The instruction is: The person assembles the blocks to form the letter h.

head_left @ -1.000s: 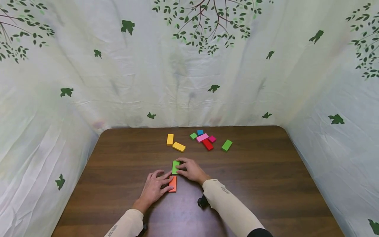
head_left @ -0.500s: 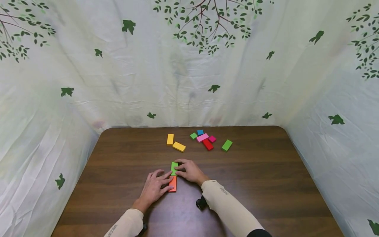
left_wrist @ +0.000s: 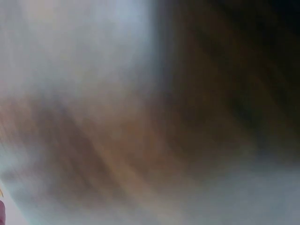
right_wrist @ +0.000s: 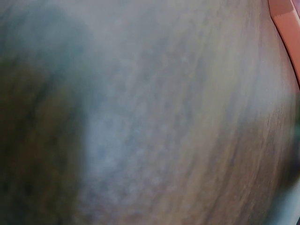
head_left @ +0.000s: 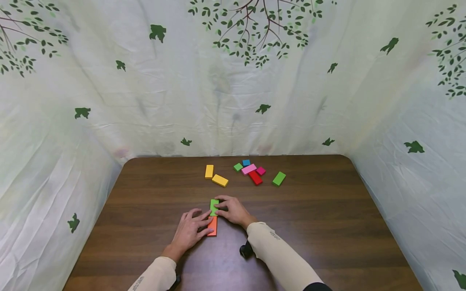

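In the head view an orange rectangular block (head_left: 212,227) and a light green block (head_left: 213,207) lie end to end on the table, their short ends touching. My left hand (head_left: 189,231) holds the orange block from its left side, thumb and fingertips over it; one fingertip reaches the green block's lower left edge. From the right, my right hand (head_left: 234,210) holds the green block by its far and near ends. In the right wrist view, part of the orange block (right_wrist: 288,29) shows at the upper right edge. Everything in the left wrist view is too blurred to tell.
On the brown table (head_left: 327,226), farther back, lie two yellow blocks (head_left: 220,180), a small green block (head_left: 238,167), a blue block (head_left: 246,162), a pink block (head_left: 249,169), a magenta block (head_left: 260,171), a red block (head_left: 255,178) and a longer green block (head_left: 279,178).
My right hand has slid the light green block slightly left and toward me, so the gap to the orange block has closed. The left hand has stayed in place.
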A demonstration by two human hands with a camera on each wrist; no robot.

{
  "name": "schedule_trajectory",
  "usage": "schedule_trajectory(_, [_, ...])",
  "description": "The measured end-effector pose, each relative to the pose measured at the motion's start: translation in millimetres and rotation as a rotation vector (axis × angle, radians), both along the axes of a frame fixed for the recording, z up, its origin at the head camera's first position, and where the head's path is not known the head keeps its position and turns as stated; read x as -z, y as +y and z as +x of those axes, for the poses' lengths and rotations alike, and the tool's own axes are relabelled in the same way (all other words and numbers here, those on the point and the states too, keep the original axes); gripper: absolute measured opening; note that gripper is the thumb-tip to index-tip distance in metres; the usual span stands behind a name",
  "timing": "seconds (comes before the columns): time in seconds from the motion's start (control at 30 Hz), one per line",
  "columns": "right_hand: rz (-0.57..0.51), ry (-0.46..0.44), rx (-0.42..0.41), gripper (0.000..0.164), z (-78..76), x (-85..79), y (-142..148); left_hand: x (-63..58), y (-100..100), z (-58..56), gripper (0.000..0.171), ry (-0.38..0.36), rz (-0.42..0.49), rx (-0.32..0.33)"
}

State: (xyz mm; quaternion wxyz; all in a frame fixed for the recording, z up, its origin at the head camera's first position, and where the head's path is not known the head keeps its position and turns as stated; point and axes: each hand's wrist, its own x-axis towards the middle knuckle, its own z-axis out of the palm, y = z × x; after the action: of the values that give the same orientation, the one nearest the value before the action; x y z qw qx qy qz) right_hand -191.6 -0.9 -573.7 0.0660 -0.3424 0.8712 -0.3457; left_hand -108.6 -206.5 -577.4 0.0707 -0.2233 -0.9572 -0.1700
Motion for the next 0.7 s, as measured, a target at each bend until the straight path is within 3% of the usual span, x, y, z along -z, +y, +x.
schedule_trajectory(0.7, [-0.031,-0.038,0.007,0.030,1.2,0.9,-2.0,-2.2,0.9,0.3,0.045,-0.019,-0.004,0.004])
